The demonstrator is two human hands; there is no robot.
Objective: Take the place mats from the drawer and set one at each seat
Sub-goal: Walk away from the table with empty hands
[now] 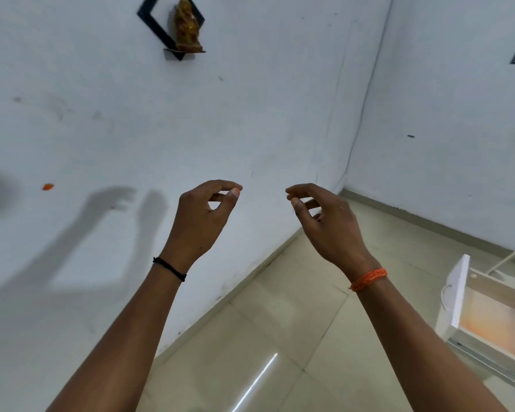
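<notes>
White walls meet in a corner ahead, and a pale tiled floor runs below them. The landmark to use is the open drawer, which sits low at the right edge of the view. It is pulled out, so someone can reach in, and its inside looks orange and pale. I cannot tell if that colour is a place mat or just the bottom of the drawer, so no mat is clearly in sight. Both hands are up in the air, far to the left of the drawer and higher than it. The left hand has its fingers curled in loosely, with the thumb tip close to the first finger, and it holds nothing. The right hand is nearer the drawer, and its fingers are curled loosely too, with nothing in them. A black band is on the left wrist and an orange band is on the right one. High up and far left of the drawer, a small brown statue stands on a black wall shelf. I think the hands are free because they need to go to the drawer next.
</notes>
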